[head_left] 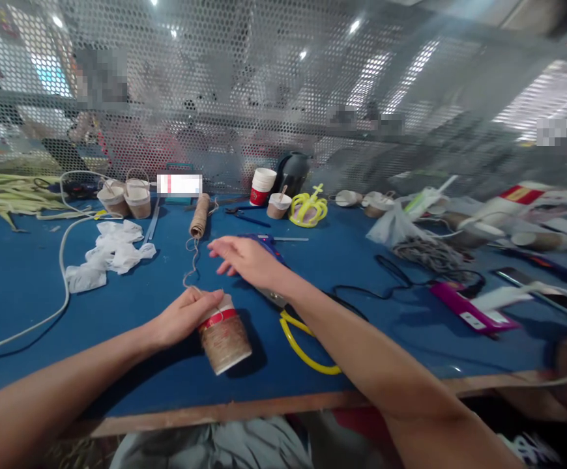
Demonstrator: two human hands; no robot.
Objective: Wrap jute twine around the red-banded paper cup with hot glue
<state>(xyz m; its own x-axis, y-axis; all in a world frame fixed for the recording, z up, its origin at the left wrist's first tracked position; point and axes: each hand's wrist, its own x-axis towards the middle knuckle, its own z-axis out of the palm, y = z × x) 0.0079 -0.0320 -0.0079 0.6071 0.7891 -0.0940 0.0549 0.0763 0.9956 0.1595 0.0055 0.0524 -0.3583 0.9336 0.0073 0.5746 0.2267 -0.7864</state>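
Observation:
My left hand grips a paper cup near its rim, holding it tilted over the front of the table. Brown twine wraps most of the cup, with a red and white band still showing near the rim. From the cup a loose strand of twine runs back to a twine roll lying on the table. Above and to the right, my right hand hovers with fingers apart and nothing in them. Under it lies a blue glue gun, partly covered by the hand. Yellow-handled scissors are partly hidden by my right forearm.
Crumpled white tissues and a white cable lie to the left. Twine-wrapped cups, stacked paper cups, a dark kettle and a yellow crown stand at the back. A purple box sits right.

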